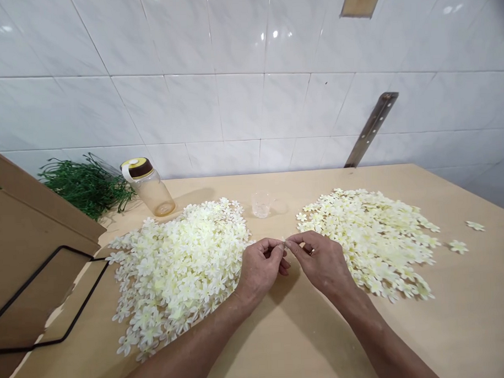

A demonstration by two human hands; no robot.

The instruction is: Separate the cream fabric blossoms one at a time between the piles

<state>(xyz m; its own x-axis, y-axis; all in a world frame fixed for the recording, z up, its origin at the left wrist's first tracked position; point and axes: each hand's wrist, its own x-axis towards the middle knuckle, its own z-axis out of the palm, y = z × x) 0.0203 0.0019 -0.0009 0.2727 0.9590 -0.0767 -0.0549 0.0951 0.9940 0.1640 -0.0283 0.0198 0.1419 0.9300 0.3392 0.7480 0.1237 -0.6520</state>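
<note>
My left hand (260,263) and my right hand (320,258) meet fingertip to fingertip above the table, both in a pinch. Whatever lies between the fingertips is too small to make out. Left of my hands spreads a large heap of pale cream artificial flowers (188,257). A second, flatter heap of pale yellow flower petals (373,234) lies to the right, close to my right hand. Behind my hands stands a small clear plastic cup (261,205), with contents I cannot make out clearly.
A clear bottle (153,189) with a brown and yellow lid stands at the back left, beside green artificial stems (84,184). A cardboard box (34,235) and a black wire frame (81,319) take up the left edge. A metal strip (372,129) leans on the tiled wall.
</note>
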